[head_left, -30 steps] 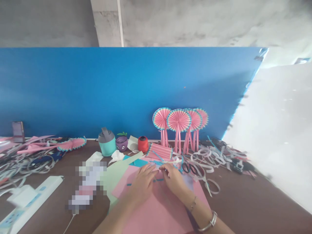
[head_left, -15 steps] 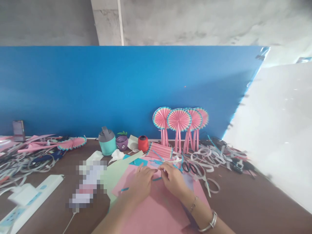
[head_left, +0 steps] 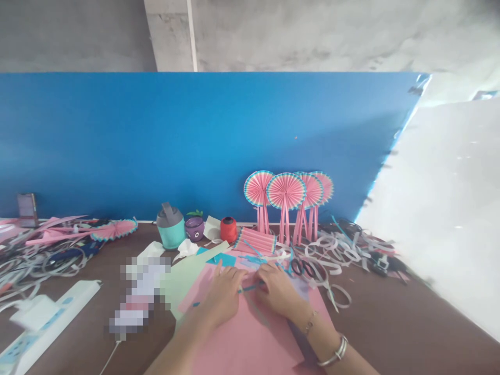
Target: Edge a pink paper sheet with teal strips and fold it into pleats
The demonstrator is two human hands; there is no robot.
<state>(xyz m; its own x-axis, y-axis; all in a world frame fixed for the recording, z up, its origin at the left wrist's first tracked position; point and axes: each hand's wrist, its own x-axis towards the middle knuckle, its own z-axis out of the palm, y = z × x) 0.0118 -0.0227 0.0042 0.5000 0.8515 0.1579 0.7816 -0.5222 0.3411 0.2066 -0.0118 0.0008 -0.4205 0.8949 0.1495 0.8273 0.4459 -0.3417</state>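
Observation:
A narrow blue paper strip point(head_left: 251, 287) spans the gap between my hands, just above or on a pink paper sheet point(head_left: 250, 338). My left hand point(head_left: 224, 294) has its fingers bent around the strip's left end. At the other end, my right hand point(head_left: 279, 289) is curled, with thumb and fingertips closed on the strip; the exact grip is partly hidden. A short blue piece point(head_left: 196, 304) lies left of my left wrist. Beyond my fingers are blue paper scraps point(head_left: 252, 260) and a pleated pink paper piece point(head_left: 255, 241).
Black-handled scissors point(head_left: 302, 267) lie right of the sheet beside tangled white strips point(head_left: 339, 250). Pink round paper fans point(head_left: 286, 191) stand against the blue partition point(head_left: 175, 140). A teal container point(head_left: 171, 232), purple pot point(head_left: 194, 228) and red spool point(head_left: 228, 229) line the back. A power strip point(head_left: 58, 323) is left.
My right fingers have come down and curled in. More of the blue strip now shows stretched between both hands. My left hand has shifted only slightly.

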